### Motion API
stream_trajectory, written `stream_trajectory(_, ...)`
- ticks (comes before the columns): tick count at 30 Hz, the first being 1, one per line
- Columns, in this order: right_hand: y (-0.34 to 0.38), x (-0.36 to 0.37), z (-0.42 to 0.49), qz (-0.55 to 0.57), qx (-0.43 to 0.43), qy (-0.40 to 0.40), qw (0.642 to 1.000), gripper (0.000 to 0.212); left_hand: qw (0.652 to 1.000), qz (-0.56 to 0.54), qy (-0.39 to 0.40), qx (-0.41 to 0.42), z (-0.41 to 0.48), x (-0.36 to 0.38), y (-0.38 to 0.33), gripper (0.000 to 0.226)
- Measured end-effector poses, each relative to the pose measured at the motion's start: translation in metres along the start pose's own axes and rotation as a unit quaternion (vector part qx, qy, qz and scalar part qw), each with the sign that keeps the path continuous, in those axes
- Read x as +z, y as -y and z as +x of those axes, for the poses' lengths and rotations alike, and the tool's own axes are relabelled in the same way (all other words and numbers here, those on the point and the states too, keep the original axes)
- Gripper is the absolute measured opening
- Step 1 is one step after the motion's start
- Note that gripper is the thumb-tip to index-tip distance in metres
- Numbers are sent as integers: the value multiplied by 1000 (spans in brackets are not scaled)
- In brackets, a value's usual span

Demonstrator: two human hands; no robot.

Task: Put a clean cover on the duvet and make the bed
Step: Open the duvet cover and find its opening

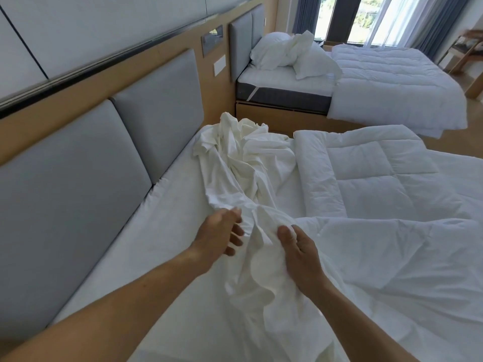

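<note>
The crumpled white cloth duvet cover point(243, 163) near the bed's head edge is plain, and faintly creamier than the white quilted duvet point(366, 173), which is stitched in large squares. The smooth fitted bedsheet point(170, 205) is plain white. The padded headboard panels point(156, 113) are grey, set in a tan wood frame point(78, 103).
</note>
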State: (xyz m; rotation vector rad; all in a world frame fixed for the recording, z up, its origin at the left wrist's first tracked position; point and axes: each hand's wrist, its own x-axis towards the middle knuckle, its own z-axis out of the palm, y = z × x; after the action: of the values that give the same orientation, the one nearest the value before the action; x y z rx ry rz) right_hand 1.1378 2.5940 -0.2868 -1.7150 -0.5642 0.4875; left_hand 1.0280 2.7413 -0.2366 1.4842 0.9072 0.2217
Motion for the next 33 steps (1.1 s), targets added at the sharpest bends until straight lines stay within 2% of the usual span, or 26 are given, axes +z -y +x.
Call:
stream_trajectory(2,1,6,-1,-9,-6,10,1000,68,988,-78,108,-76,-12,6,-11,67)
stream_trajectory(4,2,11,-2,-28,-23,13,999,56,962,-81,222,-134,-17,8,-14,83)
stream_trajectory(6,0,13,-3,-57,-34,21,998,52,936,-92,290,-179,-13,5,-15,80)
stream_trajectory(8,-3,12,-3,-73,-40,25,996,59,917,-91,332,-202,-7,-4,-17,70)
stream_trajectory(11,-7,15,-5,-74,-44,33,996,70,897,-70,371,-231,-2,-13,-12,60)
stream_trajectory(13,-9,17,-10,-67,-37,47,996,64,895,-48,383,-226,-5,-9,-2,52)
stream_trajectory(15,-8,16,-16,-65,-21,63,996,60,916,-62,335,-214,-9,4,8,50)
stream_trajectory(19,-10,-1,-18,-111,-4,83,990,62,974,-116,95,-170,-18,25,6,28)
stream_trajectory(21,-23,-14,-22,-200,1,78,977,80,982,-133,14,-130,-18,22,-6,23)
stream_trajectory(24,-50,-27,-37,-270,70,48,959,114,981,-165,-38,-91,-15,6,-29,25)
stream_trajectory(25,-58,-28,-44,-281,80,31,956,119,980,-175,-49,-83,-16,3,-35,27)
stream_trajectory(29,-70,-33,-65,-327,89,-103,935,105,972,-215,-76,-58,-27,-3,-55,27)
stream_trajectory(33,-85,-44,-90,-392,154,-156,893,103,971,-223,-82,-39,-33,-14,-64,30)
